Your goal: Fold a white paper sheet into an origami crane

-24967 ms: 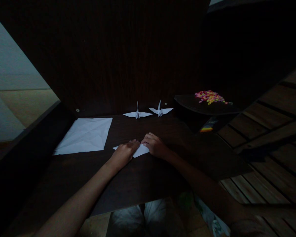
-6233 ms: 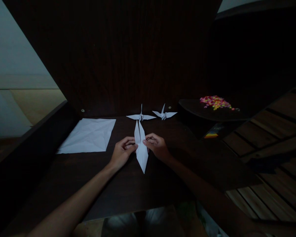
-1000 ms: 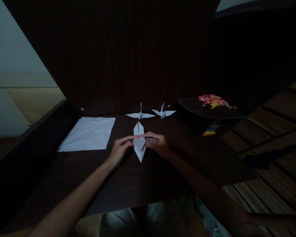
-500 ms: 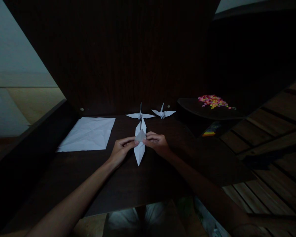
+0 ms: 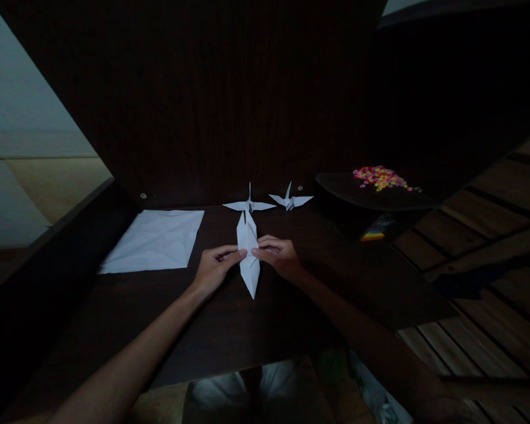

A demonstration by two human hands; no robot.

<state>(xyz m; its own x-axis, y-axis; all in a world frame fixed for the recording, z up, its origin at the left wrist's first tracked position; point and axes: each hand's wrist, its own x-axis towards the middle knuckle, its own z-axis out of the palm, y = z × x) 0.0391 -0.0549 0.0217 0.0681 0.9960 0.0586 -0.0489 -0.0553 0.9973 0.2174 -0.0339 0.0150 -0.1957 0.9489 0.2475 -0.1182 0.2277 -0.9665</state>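
Observation:
A long white folded paper, pointed at its near end and split into two tips at its far end, is held between both hands above the dark table. My left hand pinches its left edge, thumb on top and fingers underneath. From the other side my right hand grips the right edge in the same way, the two thumbs close together at the middle. Just beyond the far tips stands a finished paper crane with spread wings. A second paper crane stands to its right.
A creased white paper sheet lies flat on the dark table at the left. To the right, a curved shelf bears a heap of small colourful pieces. A dark panel rises behind the cranes.
The small raised triangular flap at the middle of the folded paper no longer shows; the middle now looks flatter. Both hands keep their hold. The view has shifted slightly.

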